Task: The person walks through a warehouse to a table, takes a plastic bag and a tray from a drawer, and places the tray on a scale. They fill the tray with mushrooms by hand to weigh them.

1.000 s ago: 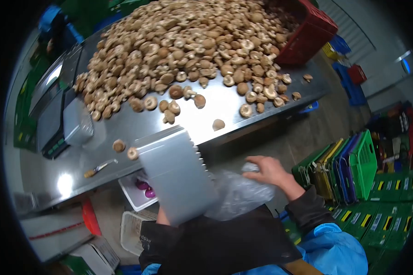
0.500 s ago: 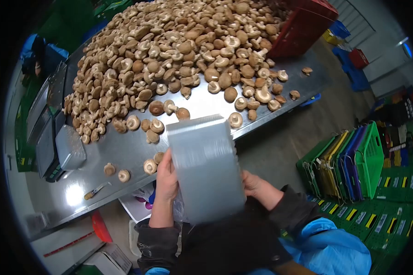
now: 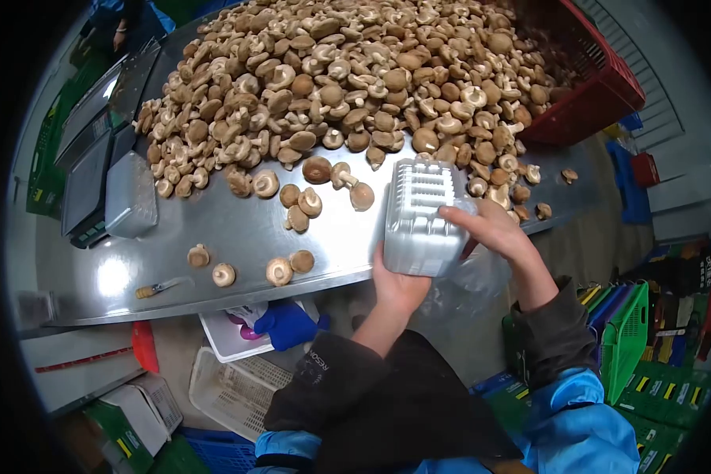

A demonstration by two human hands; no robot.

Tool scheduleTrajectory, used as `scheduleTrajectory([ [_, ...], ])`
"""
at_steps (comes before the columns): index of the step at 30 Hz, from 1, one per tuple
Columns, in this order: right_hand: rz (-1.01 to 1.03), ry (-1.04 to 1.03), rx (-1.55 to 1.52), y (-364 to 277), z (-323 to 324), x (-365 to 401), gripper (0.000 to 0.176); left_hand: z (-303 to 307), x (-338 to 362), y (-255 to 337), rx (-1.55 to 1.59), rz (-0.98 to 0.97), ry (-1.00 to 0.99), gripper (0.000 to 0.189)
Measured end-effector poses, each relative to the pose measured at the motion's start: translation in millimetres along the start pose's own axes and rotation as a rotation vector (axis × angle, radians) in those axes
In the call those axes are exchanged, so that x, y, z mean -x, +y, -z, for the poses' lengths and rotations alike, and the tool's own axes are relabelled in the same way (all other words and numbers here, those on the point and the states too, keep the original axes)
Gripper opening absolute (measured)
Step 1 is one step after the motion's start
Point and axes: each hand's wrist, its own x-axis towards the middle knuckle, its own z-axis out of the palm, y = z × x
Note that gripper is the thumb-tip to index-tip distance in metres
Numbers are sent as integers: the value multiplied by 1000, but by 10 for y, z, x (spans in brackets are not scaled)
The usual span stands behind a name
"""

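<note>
A stack of clear plastic trays (image 3: 425, 229), nested together, is tilted over the front edge of the steel table. My left hand (image 3: 400, 288) grips it from below at the near end, the thumb up along its side. My right hand (image 3: 494, 229) holds the right side, one finger laid across the ridged tray bottoms; its other fingers are partly hidden. Thin clear plastic film (image 3: 474, 280) hangs under the stack beside my right hand. Beyond the stack lies a large heap of brown mushrooms (image 3: 340, 71), with several loose ones on the near tabletop.
A red crate (image 3: 588, 103) lies tipped at the heap's right. On the left stand a scale (image 3: 85, 186) and a clear tray (image 3: 131, 197). A small knife (image 3: 159, 287) lies near the front edge. Below are a white bin (image 3: 221, 336) and green crates (image 3: 632, 340). Another person's hand (image 3: 119, 35) shows far left.
The tray stack has moved right and turned, so the ridged bottoms now show. My left hand has gone underneath, my right hand up onto its side. Clear film now hangs below.
</note>
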Motion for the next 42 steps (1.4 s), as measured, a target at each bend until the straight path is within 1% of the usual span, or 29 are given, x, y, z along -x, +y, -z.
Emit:
scheduleTrajectory([
  [1,-3,-10,124,3,-13,-72,60,22,13,4,26,-32,-9,52],
  [2,-8,-14,123,52,-55,-153,60,41,21,12,52,-64,-16,52],
  [4,222,134,337,77,-168,-270,65,54,19,112,22,-102,-15,51],
  [6,267,168,338,68,-277,-315,64,19,-13,282,-46,-171,69,50],
  [8,276,280,217,82,-348,-403,59,-12,-71,397,-41,-162,52,47],
  [9,186,235,143,37,-326,-412,59,1,-129,450,-99,-196,39,46],
  [12,183,258,38,107,-202,-507,57,91,-306,654,-213,-250,49,42],
  [13,100,264,33,69,-168,-473,55,71,-326,736,-562,-310,62,43],
  [14,102,258,41,83,-158,-471,55,55,-339,819,-914,-364,79,44],
  [15,123,254,2,118,-155,-474,54,9,-329,895,-1131,-445,111,42],
  [16,146,248,-39,147,-164,-478,53,26,-313,984,-1126,-454,116,42],
  [17,257,252,40,174,-194,-465,54,54,-298,1079,-1601,-491,75,39],
  [18,260,247,40,190,-226,-467,54,56,-283,1130,-2078,-509,26,36],
  [19,280,266,183,208,-244,-471,56,83,-267,1077,-2289,-586,-16,32],
  [20,296,287,327,233,-247,-475,58,125,-233,1000,-2288,-586,-17,32],
  [21,227,311,566,262,-234,-483,65,115,-170,905,-2436,-683,-6,29],
  [22,227,312,571,282,-241,-474,65,106,-133,848,-2582,-787,8,27],
  [24,296,354,546,324,-321,-444,68,162,-144,880,-2608,-844,23,25],
  [26,308,364,552,382,-430,-486,72,150,-85,965,-2624,-937,102,26],
  [28,363,410,530,321,-591,-509,79,140,-63,1035,-2597,-952,108,27],
  [29,320,388,556,271,-636,-469,84,141,-45,1069,-2585,-961,126,31],
  [32,362,422,583,275,-777,-516,84,131,69,1181,-2501,-1005,122,33],
  [34,353,404,580,316,-784,-535,82,119,164,1277,-2395,-1069,34,34],
  [36,412,403,587,370,-706,-492,78,96,311,1284,-2376,-1079,20,38],
  [37,479,454,678,307,-671,-373,61,33,421,1241,-2327,-1093,-8,39],
  [38,352,299,433,226,-607,-184,52,-37,536,1198,-2276,-1112,-33,41],
  [39,222,137,195,-39,-561,129,44,-167,712,1108,-2163,-1022,-118,47],
  [40,270,-12,-123,-148,-602,357,35,-284,916,982,-2051,-918,-202,55],
  [42,236,-420,-440,-351,-736,720,33,-394,1152,735,-1726,-579,-412,76],
])
